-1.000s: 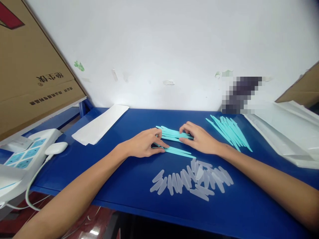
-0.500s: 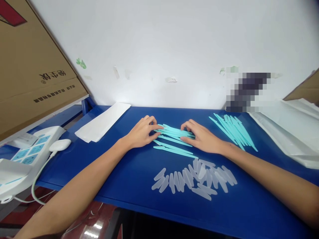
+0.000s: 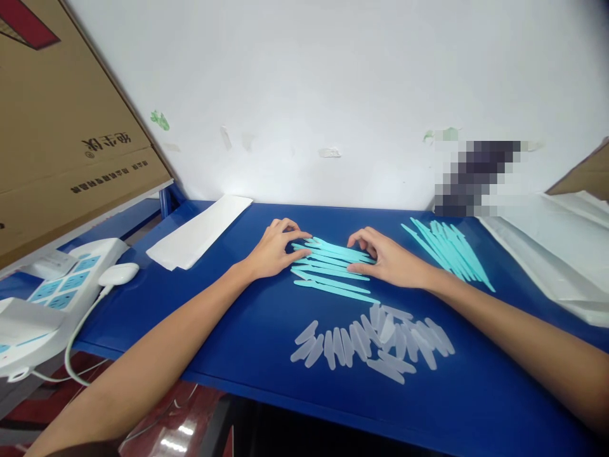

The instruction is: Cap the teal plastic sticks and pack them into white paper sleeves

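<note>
Several slim turquoise sticks (image 3: 335,259), shaped like eyebrow razors, lie side by side on the blue table, spread in a loose row. My left hand (image 3: 276,249) is at their left ends, thumb and index finger apart and touching the ends. At the right ends is my right hand (image 3: 387,255), its thumb and curled fingers apart, the fingertips on or just over the sticks. Neither hand is lifting a stick. Below them lie several small translucent plastic sleeves (image 3: 359,339), some overlapping. A second pile of turquoise sticks (image 3: 450,251) sits to the right of my right hand.
A folded white sheet (image 3: 200,231) lies at the table's back left. On the left stand a white power strip (image 3: 71,282) with a plugged-in charger and a cardboard box (image 3: 61,108). White plastic bags (image 3: 547,247) cover the right side. The white wall (image 3: 304,95) closes the back.
The sticks between my hands have fanned farther apart into a wider row. My fingers have loosened a little from them. The whole view has shifted slightly.
</note>
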Demonstrator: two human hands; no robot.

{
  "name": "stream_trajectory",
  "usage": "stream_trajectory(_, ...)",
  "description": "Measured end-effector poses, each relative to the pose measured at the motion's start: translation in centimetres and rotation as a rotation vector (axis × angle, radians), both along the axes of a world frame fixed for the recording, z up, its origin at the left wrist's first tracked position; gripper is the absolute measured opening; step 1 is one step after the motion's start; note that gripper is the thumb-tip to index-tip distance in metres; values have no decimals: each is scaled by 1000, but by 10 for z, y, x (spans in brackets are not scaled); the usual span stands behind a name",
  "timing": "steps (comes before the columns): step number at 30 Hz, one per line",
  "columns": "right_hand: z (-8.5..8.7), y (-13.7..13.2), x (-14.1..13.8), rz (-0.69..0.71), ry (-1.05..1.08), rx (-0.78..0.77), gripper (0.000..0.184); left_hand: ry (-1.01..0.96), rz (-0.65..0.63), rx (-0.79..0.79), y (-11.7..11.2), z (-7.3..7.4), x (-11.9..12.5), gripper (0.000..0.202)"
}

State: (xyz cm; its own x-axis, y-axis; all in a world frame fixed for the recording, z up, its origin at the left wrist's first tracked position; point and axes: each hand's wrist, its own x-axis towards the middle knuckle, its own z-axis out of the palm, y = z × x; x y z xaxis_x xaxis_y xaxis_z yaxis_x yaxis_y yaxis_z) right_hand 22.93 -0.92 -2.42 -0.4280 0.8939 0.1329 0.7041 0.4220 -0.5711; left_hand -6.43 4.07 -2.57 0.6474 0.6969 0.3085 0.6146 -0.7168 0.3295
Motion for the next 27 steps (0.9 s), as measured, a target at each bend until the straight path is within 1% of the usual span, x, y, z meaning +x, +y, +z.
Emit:
stream_trajectory(3,1,-1,1,-1,11,-17,50,-44,37,22,0,2,2,40)
stream_trajectory(5,0,-1,2,-15,45,-24,46,-105,102,72,0,6,2,35)
stream_trajectory(7,-1,-1,2,-39,81,-22,42,-169,172,103,1,11,-1,48)
stream_trajectory(9,-2,-1,1,-52,90,-6,40,-194,191,86,2,16,-5,57)
stream_trajectory(11,-3,-1,0,-48,70,18,38,-179,168,51,1,20,-10,51)
stream_trajectory(14,-3,-3,-1,-32,24,74,34,-122,102,17,0,23,-14,27)
stream_trajectory(15,-3,-3,-2,-21,10,98,33,-96,70,21,-1,23,-14,23)
stream_trajectory(18,-5,-5,-1,34,1,152,33,29,-25,76,-1,24,-14,25)
stream_trajectory(22,-8,-6,1,113,-4,152,36,143,-114,104,-2,24,-13,31)
stream_trajectory(27,-10,-5,1,121,-47,147,41,212,-140,76,-3,24,-13,35)
